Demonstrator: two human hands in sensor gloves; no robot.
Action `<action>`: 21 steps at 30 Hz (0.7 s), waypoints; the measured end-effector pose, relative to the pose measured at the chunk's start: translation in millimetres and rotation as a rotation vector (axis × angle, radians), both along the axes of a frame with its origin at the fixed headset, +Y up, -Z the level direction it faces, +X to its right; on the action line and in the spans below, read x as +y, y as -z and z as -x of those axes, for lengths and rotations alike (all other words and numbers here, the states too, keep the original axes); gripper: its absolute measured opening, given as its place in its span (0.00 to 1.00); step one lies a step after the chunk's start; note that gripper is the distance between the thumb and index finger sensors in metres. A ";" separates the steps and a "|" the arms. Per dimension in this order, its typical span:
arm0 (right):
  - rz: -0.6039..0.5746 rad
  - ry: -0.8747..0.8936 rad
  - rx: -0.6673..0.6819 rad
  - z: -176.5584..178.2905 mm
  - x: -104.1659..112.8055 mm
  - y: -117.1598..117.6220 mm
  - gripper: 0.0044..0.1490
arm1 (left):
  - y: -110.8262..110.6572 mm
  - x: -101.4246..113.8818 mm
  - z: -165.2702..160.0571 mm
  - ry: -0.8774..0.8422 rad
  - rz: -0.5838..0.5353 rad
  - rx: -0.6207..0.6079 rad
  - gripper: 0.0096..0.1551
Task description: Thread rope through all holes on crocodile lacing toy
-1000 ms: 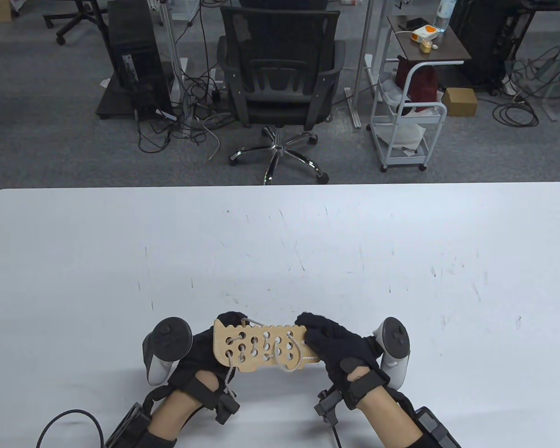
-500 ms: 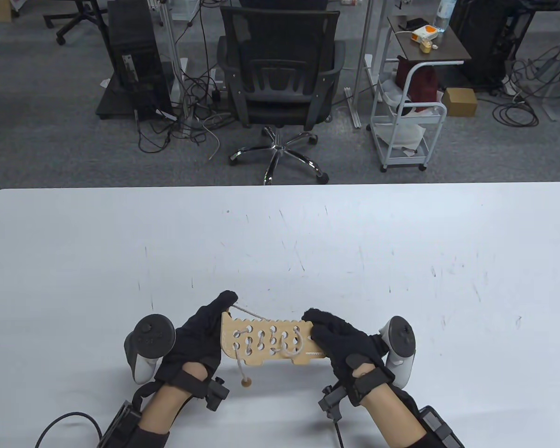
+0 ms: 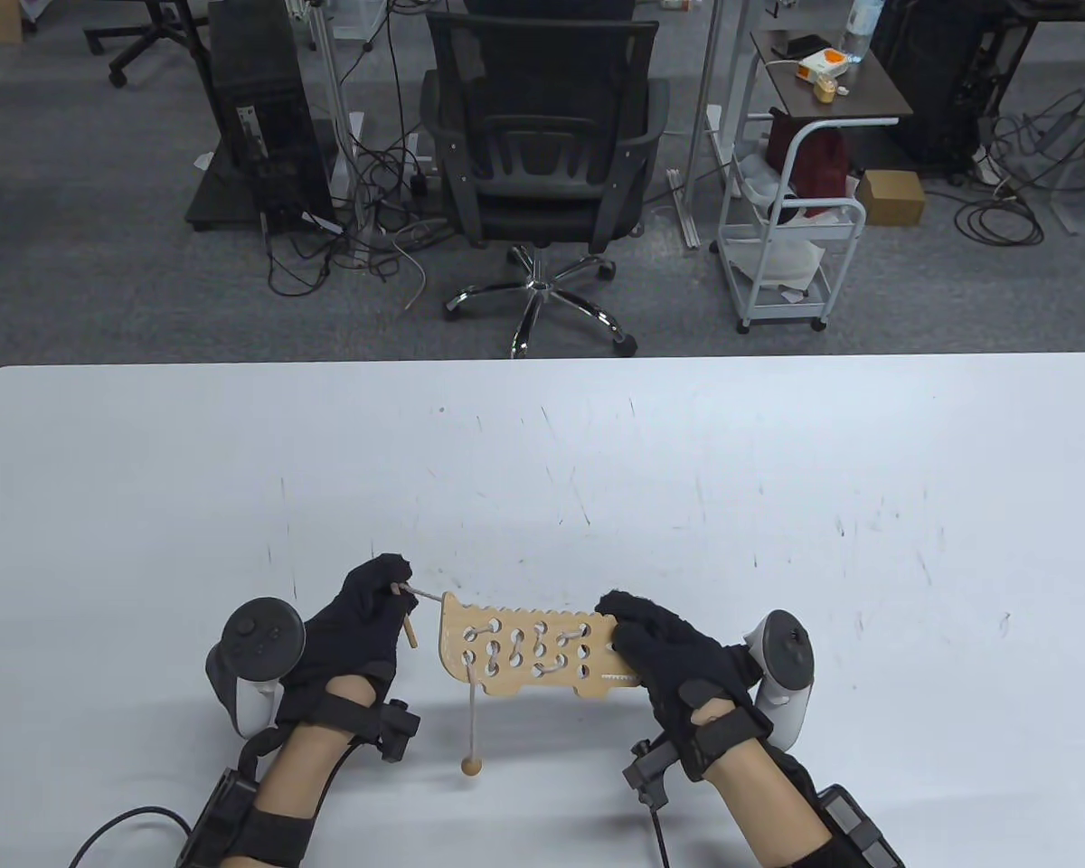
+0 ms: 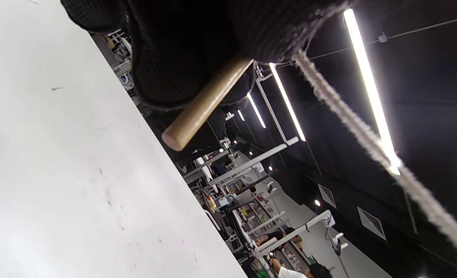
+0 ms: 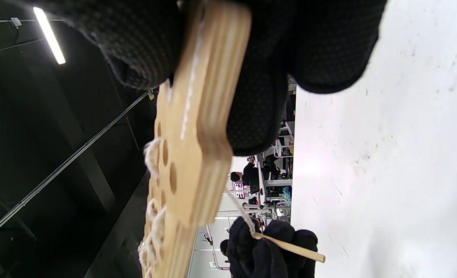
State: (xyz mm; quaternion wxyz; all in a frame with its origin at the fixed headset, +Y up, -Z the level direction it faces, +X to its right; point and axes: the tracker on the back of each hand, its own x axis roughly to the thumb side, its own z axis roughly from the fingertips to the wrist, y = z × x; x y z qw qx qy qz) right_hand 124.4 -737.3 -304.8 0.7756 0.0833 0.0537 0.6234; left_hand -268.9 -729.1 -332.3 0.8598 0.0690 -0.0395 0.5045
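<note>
The right hand [image 3: 678,655] covers the snout end of the wooden crocodile lacing board [image 3: 529,653], so that part of its outline stays hidden in the table view; the right wrist view shows only the board's layered edge, clamped between curled fingers [image 5: 136,50]. The hole count is hard to make out, and which holes the rope [image 3: 427,596] passes through cannot be told exactly. The left hand [image 3: 353,624] pinches the rope's wooden needle [image 3: 408,628], fingers closed around it; its upper end is buried in the glove. In the left wrist view the rope runs taut out of the frame's lower right corner, blurred. From the board's near left corner a short rope tail hangs to a wooden bead [image 3: 471,765] lying on the table.

The board is held above the white table [image 3: 778,506], near its front edge, between the two hands. The tabletop carries many small dark scuffs and scratches. Beyond it lies grey carpet with a black mesh office chair [image 3: 542,154], a black computer tower [image 3: 262,117] amid tangled cables, a white wheeled cart [image 3: 796,235] and a brown cardboard box [image 3: 891,196]. The wrist views show a dark ceiling with long strip lights. No writing or brand is legible anywhere.
</note>
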 end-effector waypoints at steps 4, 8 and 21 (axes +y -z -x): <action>0.001 0.000 -0.003 -1.0 0.1 0.3 0.30 | 2.8 -1.1 9.9 -0.008 0.008 0.050 0.29; -0.003 -0.014 -0.003 -0.8 -0.7 0.9 0.31 | 3.8 -0.6 15.7 -0.001 0.005 0.074 0.27; -0.007 -0.019 0.012 2.0 -2.5 0.8 0.31 | -2.1 8.8 3.0 -0.043 -0.026 -0.024 0.23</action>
